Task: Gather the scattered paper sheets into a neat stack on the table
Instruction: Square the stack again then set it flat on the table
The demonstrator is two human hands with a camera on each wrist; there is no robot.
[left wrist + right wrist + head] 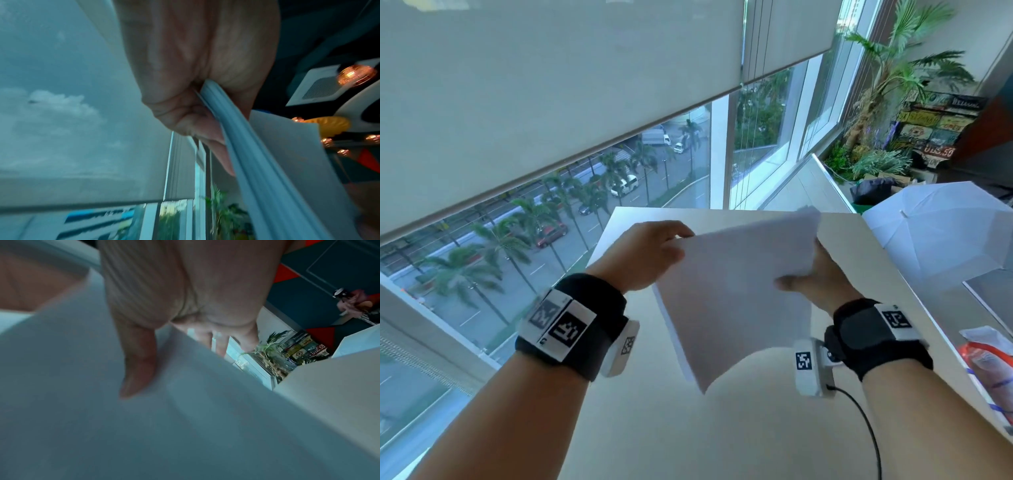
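A pale table (661, 428) stood against tall windows with half-drawn blinds (534, 85), a street with palms far below in the left of the frame, potted plants (893, 68) in the upper right corner and a white umbrella (941, 233) at the right edge. At the centre of the head view the paper sheets (736, 291) were up in the air above the tabletop, bunched together and sagging at their lower corner. The left hand (650, 253) pinched their upper left edge, its fingers curled round the bundle; the right hand (822, 274) gripped the right edge, thumb on top and fingers underneath. No loose sheet showed anywhere on the table, so the gathering looked done to me. What remained, I judged, was to square the uneven edges and lay the pile down flat.
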